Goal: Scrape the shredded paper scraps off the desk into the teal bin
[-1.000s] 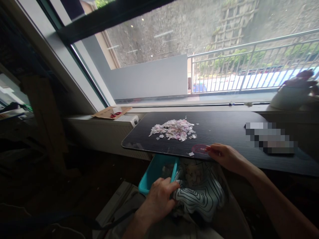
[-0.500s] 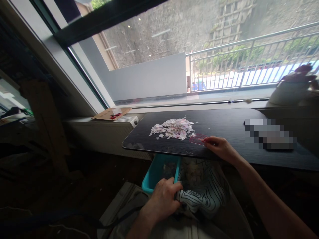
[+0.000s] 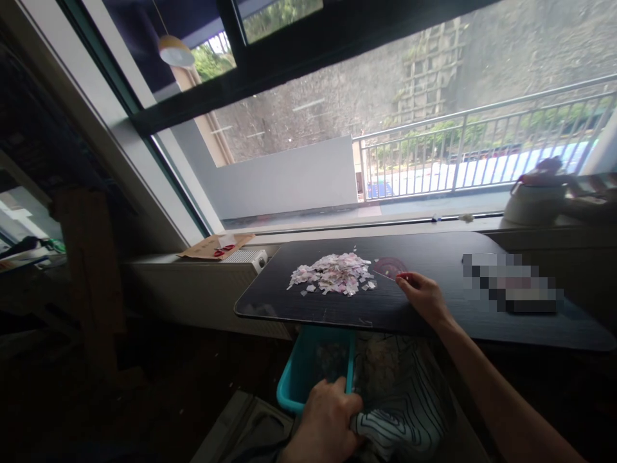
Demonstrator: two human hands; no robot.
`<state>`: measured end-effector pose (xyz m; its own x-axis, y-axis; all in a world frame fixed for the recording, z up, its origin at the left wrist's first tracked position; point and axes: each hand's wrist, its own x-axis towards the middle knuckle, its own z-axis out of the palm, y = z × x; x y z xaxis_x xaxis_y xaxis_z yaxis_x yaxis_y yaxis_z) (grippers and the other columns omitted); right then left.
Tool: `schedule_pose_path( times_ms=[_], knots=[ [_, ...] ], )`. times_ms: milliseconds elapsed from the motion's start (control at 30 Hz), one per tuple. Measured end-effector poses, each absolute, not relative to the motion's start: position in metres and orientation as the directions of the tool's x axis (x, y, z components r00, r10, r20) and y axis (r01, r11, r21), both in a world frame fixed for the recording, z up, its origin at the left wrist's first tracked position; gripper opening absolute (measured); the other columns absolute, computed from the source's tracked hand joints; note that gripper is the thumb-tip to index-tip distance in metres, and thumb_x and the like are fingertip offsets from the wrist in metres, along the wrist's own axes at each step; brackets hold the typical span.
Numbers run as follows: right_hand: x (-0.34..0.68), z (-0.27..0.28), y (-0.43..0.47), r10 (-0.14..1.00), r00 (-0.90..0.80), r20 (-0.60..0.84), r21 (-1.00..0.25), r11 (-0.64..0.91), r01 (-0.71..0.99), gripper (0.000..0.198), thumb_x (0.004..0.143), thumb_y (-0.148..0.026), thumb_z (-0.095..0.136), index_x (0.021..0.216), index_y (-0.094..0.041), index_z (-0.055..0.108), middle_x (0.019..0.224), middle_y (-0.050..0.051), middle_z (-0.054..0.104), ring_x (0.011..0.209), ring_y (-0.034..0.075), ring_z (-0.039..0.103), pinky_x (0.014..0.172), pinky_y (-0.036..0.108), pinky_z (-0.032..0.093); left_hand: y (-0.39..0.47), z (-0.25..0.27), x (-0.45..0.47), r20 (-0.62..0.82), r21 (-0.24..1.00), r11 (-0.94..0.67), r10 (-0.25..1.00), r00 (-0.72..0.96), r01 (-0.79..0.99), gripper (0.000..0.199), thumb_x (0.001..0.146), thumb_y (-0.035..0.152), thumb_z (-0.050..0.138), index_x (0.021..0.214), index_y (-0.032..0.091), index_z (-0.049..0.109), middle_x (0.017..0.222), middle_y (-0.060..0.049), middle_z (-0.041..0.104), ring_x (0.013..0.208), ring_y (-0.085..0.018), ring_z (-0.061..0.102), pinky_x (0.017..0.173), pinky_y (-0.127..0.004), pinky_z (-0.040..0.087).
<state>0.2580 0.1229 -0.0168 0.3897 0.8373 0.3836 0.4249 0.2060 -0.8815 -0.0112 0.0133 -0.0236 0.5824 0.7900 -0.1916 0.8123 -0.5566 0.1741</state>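
A heap of small pale pink and white scraps point(image 3: 331, 273) lies on a dark table point(image 3: 434, 308) by the window. My right hand point(image 3: 423, 296) rests on the tabletop and pinches the edge of a thin, clear pinkish piece point(image 3: 388, 267) that lies just right of the heap. Below the table's front edge, my left hand point(image 3: 328, 421) grips the rim of a teal bin point(image 3: 301, 379), beside a black-and-white striped cloth point(image 3: 409, 411) on my lap. The bin holds some scraps.
A blurred object point(image 3: 511, 289) lies on the table at the right. A white pot with a plant point(image 3: 533, 199) stands on the sill. A cardboard sheet with red scissors point(image 3: 214, 247) sits on the ledge at the left, above a radiator.
My right hand has slid the pinkish piece from the table's front edge away from me, up beside the heap. The view has tilted upward. The left hand stays on the bin.
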Motion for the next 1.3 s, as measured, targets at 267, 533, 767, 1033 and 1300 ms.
schedule_pose_path(
  times_ms=[267,533,767,1033,1300],
  knots=[
    [0.256,-0.025,0.135,0.82,0.387,0.422,-0.859,0.226,0.459,0.034,0.077,-0.045,0.056,0.087,-0.017,0.071,0.08,0.007,0.072,0.072,0.021,0.064,0.069,0.032,0.048,0.017,-0.022,0.001,-0.232,0.158,-0.585,0.761,0.605,0.796,0.018,0.075,0.037,0.059,0.08,0.023,0.068,0.086,-0.004,0.062,0.079,-0.023,0.059,0.075,-0.033,0.042],
    [0.256,-0.025,0.136,0.817,0.348,0.459,-0.831,0.258,0.493,0.031,0.077,-0.043,0.055,0.085,-0.018,0.073,0.084,0.007,0.072,0.075,0.021,0.064,0.072,0.032,0.048,0.016,-0.025,-0.001,-0.261,0.121,-0.582,0.763,0.592,0.804,0.019,0.075,0.038,0.057,0.079,0.022,0.067,0.087,-0.005,0.062,0.079,-0.024,0.059,0.072,-0.033,0.042],
    [0.253,-0.019,0.131,0.842,0.32,0.435,-0.835,0.244,0.494,0.032,0.078,-0.043,0.054,0.084,-0.017,0.073,0.074,0.005,0.071,0.067,0.019,0.063,0.062,0.029,0.047,0.021,-0.024,0.001,-0.247,0.107,-0.592,0.762,0.598,0.799,0.018,0.074,0.036,0.058,0.079,0.022,0.068,0.086,-0.005,0.063,0.077,-0.024,0.06,0.071,-0.032,0.042],
    [0.253,-0.015,0.127,0.847,0.352,0.398,-0.846,0.191,0.497,0.028,0.077,-0.04,0.054,0.08,-0.017,0.07,0.069,0.004,0.069,0.065,0.019,0.061,0.063,0.03,0.044,0.019,-0.023,0.0,-0.235,0.116,-0.591,0.765,0.6,0.798,0.02,0.075,0.039,0.059,0.078,0.022,0.068,0.084,-0.004,0.062,0.075,-0.022,0.06,0.066,-0.029,0.041],
    [0.252,-0.013,0.126,0.858,0.316,0.405,-0.853,0.23,0.469,0.025,0.075,-0.036,0.055,0.078,-0.017,0.071,0.07,0.005,0.071,0.066,0.019,0.063,0.064,0.03,0.047,0.021,-0.024,0.0,-0.233,0.109,-0.593,0.765,0.6,0.798,0.02,0.075,0.039,0.059,0.08,0.022,0.069,0.083,-0.005,0.062,0.074,-0.023,0.06,0.066,-0.029,0.041]
  ],
)
